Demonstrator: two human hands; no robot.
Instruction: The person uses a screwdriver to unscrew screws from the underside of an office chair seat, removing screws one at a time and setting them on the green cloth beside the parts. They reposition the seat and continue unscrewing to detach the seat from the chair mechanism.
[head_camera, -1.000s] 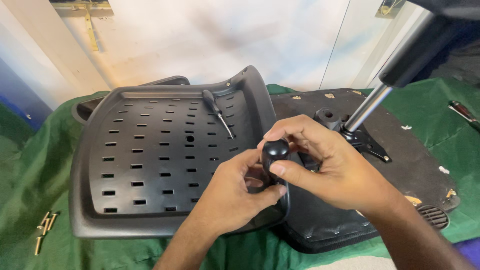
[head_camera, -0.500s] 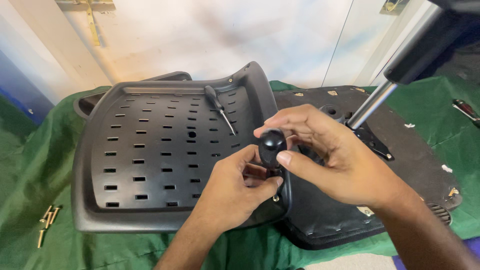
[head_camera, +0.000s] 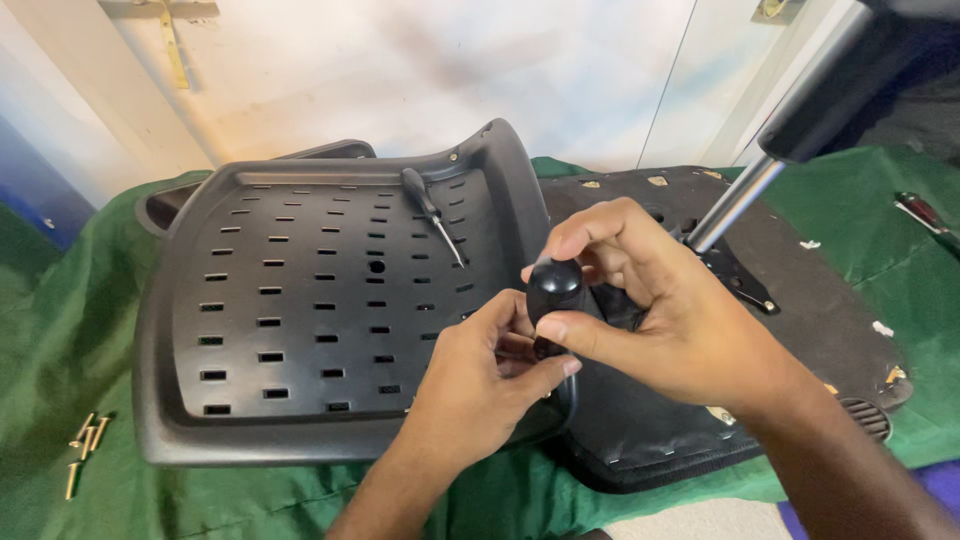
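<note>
we count one slotted backrest (head_camera: 300, 310), two screwdrivers, four loose screws (head_camera: 82, 445). our right hand (head_camera: 660, 320) and left hand (head_camera: 480, 385) both clasp the stubby screwdriver (head_camera: 553, 288); the slim screwdriver (head_camera: 430, 212) lies on the backrest. the handle sits slightly lower than before.

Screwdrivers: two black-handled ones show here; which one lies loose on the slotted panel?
The slim screwdriver near the panel's top edge lies untouched; both hands grip the thicker one.

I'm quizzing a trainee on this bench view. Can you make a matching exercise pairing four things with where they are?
Things:
1 small screwdriver
2 brass screws
3 black-handled screwdriver
4 metal column

Places:
A on the green cloth, far left
B in the right hand
C on the slotted black panel
D rising at upper right

Pairs: 1-C, 2-A, 3-B, 4-D
</note>
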